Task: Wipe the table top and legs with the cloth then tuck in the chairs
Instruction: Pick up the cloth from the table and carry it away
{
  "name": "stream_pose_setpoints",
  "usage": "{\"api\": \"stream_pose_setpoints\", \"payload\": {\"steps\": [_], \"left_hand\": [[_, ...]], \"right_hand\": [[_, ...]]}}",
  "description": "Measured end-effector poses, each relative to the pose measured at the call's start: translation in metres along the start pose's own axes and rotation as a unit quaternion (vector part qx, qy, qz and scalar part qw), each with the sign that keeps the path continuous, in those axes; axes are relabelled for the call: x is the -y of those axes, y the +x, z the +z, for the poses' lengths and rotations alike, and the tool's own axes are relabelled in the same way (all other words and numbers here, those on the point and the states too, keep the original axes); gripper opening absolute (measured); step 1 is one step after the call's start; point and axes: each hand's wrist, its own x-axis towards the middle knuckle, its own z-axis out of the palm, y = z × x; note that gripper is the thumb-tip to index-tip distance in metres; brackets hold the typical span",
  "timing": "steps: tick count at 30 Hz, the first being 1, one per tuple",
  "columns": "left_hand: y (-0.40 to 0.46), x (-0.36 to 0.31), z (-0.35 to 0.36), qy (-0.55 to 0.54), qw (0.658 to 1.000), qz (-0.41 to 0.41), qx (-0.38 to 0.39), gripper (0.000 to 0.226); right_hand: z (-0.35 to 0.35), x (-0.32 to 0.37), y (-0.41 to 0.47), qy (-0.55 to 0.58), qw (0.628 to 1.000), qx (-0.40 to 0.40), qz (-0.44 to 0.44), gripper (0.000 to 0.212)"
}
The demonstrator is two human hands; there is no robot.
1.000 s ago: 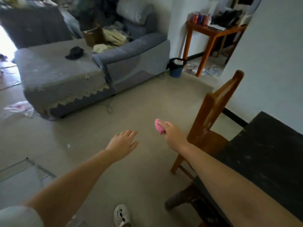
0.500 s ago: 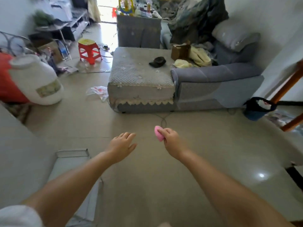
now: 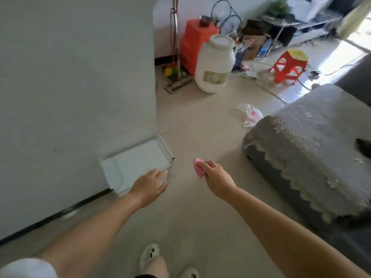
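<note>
My right hand is stretched out in front of me, shut on a small pink cloth whose end sticks out past the fingers. My left hand is held out beside it, empty, with its fingers loosely apart, over the floor next to a white tray-like panel. The table and the chairs are out of view. Both my feet in white slippers show at the bottom edge.
A white wall fills the left, with the panel leaning at its foot. A grey covered sofa end stands at the right. Further off are a big white jar, a red container, a mop, a red stool and a plastic bag.
The view has swung far to the left: the dark table and wooden chair are gone from sight, then the sofa slid right. Both hands keep the same pose, cloth still in the right.
</note>
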Motion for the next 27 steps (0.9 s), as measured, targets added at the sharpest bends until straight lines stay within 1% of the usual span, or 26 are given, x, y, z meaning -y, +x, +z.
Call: {"api": "stream_pose_setpoints", "payload": {"steps": [2, 3, 4, 5, 8, 9, 12, 13, 15, 17, 18, 20, 24, 27], "left_hand": [[-0.011, 0.012, 0.015, -0.023, 0.997, -0.071, 0.003, 0.064], [-0.015, 0.018, 0.023, -0.03, 0.995, -0.091, -0.005, 0.055], [-0.02, 0.024, 0.031, -0.035, 0.993, -0.108, -0.009, 0.053], [-0.023, 0.031, 0.038, -0.036, 0.992, -0.123, -0.013, 0.056], [-0.021, 0.049, 0.055, -0.067, 0.984, -0.161, -0.031, 0.077], [-0.018, 0.053, 0.058, -0.075, 0.982, -0.172, -0.035, 0.079], [0.004, 0.071, 0.068, -0.07, 0.978, -0.192, -0.032, 0.053], [0.014, 0.076, 0.072, -0.068, 0.977, -0.194, -0.047, 0.049], [0.033, 0.087, 0.079, -0.074, 0.971, -0.213, -0.076, 0.05], [0.052, 0.103, 0.097, -0.088, 0.964, -0.239, -0.079, 0.042], [0.061, 0.109, 0.105, -0.076, 0.962, -0.248, -0.091, 0.038], [0.076, 0.121, 0.126, -0.042, 0.958, -0.258, -0.116, 0.039], [0.087, 0.14, 0.169, -0.031, 0.948, -0.299, -0.1, 0.046], [0.086, 0.146, 0.193, -0.034, 0.944, -0.313, -0.097, 0.056]], "right_hand": [[0.006, 0.006, 0.025, -0.008, 0.999, 0.027, -0.042, 0.051], [0.01, 0.01, 0.036, -0.011, 0.997, 0.04, -0.06, 0.051], [0.015, 0.015, 0.047, -0.013, 0.996, 0.051, -0.077, 0.051], [0.02, 0.021, 0.057, -0.011, 0.994, 0.061, -0.092, 0.05], [0.039, 0.037, 0.088, -0.009, 0.987, 0.093, -0.133, 0.05], [0.044, 0.042, 0.097, -0.015, 0.984, 0.099, -0.146, 0.051], [0.067, 0.055, 0.132, -0.028, 0.975, 0.121, -0.183, 0.053], [0.076, 0.057, 0.145, -0.032, 0.972, 0.13, -0.192, 0.054], [0.096, 0.061, 0.17, -0.049, 0.965, 0.145, -0.212, 0.054], [0.12, 0.064, 0.194, -0.073, 0.958, 0.149, -0.235, 0.056], [0.133, 0.064, 0.205, -0.084, 0.953, 0.15, -0.248, 0.058], [0.157, 0.066, 0.222, -0.095, 0.947, 0.15, -0.268, 0.064], [0.191, 0.062, 0.236, -0.103, 0.934, 0.126, -0.318, 0.07], [0.209, 0.046, 0.238, -0.15, 0.921, 0.154, -0.324, 0.067]]}}
